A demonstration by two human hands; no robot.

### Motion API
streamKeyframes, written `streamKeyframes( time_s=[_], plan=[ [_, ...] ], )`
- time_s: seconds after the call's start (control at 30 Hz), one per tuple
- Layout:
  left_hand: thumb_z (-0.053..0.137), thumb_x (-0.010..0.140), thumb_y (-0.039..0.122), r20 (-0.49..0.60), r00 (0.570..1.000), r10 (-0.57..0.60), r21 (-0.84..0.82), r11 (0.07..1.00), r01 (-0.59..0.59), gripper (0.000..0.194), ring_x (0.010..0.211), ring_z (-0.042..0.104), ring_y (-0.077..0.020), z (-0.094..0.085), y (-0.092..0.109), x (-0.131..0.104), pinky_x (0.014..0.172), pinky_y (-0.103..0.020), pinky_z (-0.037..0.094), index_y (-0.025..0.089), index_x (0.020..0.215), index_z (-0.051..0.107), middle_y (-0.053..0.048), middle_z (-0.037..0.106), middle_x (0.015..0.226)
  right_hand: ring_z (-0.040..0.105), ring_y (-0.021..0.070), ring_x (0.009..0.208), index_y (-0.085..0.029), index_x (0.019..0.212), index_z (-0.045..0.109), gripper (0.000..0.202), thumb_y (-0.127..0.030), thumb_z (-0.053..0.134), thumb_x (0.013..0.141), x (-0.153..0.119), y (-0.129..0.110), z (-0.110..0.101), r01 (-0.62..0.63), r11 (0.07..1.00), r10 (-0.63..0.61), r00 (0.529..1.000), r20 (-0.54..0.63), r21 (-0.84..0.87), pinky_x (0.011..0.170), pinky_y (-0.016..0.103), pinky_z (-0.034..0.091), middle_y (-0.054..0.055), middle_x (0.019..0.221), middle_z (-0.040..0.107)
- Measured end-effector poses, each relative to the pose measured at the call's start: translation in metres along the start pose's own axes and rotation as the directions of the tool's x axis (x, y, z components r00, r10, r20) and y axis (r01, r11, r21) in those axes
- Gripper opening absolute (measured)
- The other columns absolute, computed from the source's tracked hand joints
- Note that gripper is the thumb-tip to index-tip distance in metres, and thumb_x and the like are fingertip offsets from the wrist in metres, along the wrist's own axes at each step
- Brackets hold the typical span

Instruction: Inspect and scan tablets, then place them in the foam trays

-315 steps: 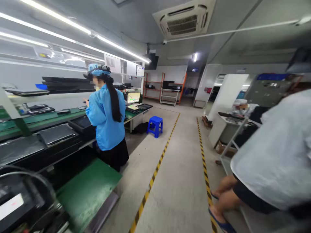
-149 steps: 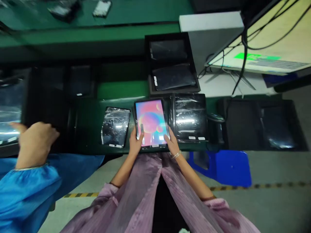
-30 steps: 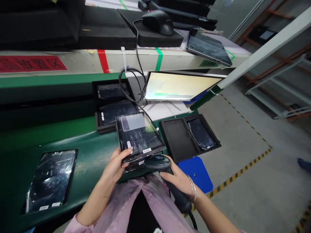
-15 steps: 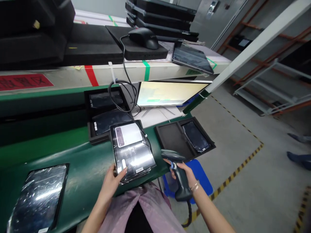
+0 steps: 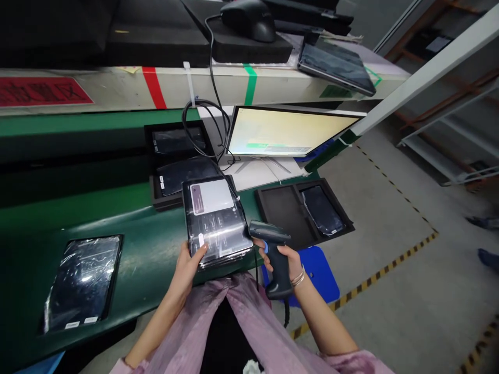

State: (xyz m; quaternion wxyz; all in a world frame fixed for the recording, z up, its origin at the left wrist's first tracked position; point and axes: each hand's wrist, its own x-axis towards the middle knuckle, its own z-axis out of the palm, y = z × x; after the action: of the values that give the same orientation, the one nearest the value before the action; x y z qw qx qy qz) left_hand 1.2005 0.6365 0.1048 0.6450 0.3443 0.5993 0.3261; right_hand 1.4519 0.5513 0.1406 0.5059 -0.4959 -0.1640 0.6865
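A lit tablet (image 5: 212, 223) in clear film lies on top of a small stack at the table's front edge. My left hand (image 5: 190, 267) grips its near left corner, thumb on the screen side and fingers partly hidden at the edge. My right hand (image 5: 286, 259) is wrapped round the handle of a dark barcode scanner (image 5: 277, 267), its index finger by the blue trigger. The scanner's head is just right of the stack, pointing left. Another film-wrapped tablet (image 5: 86, 280) with white labels lies at the left of the green table.
A black foam tray (image 5: 278, 208) at the right holds one wrapped tablet; another tray (image 5: 154, 200) behind the stack holds two. A monitor (image 5: 292, 132) stands at the back under a shelf (image 5: 280, 85). Cables (image 5: 187, 130) hang near it. A blue stool (image 5: 322, 278) is below.
The scanner in my right hand has moved left, nearer the tablet stack. My left hand keeps hold of the tablet's corner. The view has tilted down slightly.
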Motion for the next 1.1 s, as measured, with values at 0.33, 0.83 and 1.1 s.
streamKeyframes(
  time_s=[0.33, 0.83, 1.1],
  plan=[
    [0.073, 0.065, 0.022, 0.077, 0.975, -0.210, -0.392, 0.892, 0.223, 0.037, 0.067, 0.062, -0.0141, 0.003, 0.038, -0.009, 0.058, -0.021, 0.050, 0.014, 0.096, 0.053, -0.005, 0.065, 0.080, 0.056, 0.0160, 0.048, -0.011, 0.092, 0.058, 0.036, -0.034, 0.065, 0.064, -0.008, -0.006, -0.037, 0.009, 0.991, -0.012, 1.000, -0.018, -0.137, 0.044, 0.026, 0.044, 0.007, 0.066, 0.061],
    [0.075, 0.069, 0.034, 0.139, 0.970, -0.199, -0.353, 0.905, 0.236, 0.048, 0.111, 0.055, -0.0213, 0.012, 0.011, -0.019, 0.097, -0.033, 0.042, 0.020, 0.107, 0.049, -0.008, 0.061, 0.116, 0.035, 0.0080, 0.052, -0.012, 0.087, 0.059, 0.042, -0.041, 0.053, 0.057, 0.009, 0.035, -0.030, 0.011, 0.979, -0.021, 0.999, 0.047, 0.203, 0.039, 0.019, 0.029, 0.007, 0.073, 0.052],
    [0.071, 0.070, 0.028, 0.154, 0.963, -0.220, -0.346, 0.901, 0.261, 0.042, 0.085, 0.065, -0.0177, 0.002, 0.027, -0.018, 0.067, -0.023, 0.052, 0.019, 0.106, 0.050, -0.007, 0.066, 0.102, 0.045, 0.0094, 0.051, -0.012, 0.097, 0.056, 0.049, -0.040, 0.061, 0.056, -0.007, 0.014, -0.026, -0.031, 0.999, 0.033, 0.994, -0.100, 0.025, 0.041, 0.020, 0.036, 0.006, 0.072, 0.057]
  ],
)
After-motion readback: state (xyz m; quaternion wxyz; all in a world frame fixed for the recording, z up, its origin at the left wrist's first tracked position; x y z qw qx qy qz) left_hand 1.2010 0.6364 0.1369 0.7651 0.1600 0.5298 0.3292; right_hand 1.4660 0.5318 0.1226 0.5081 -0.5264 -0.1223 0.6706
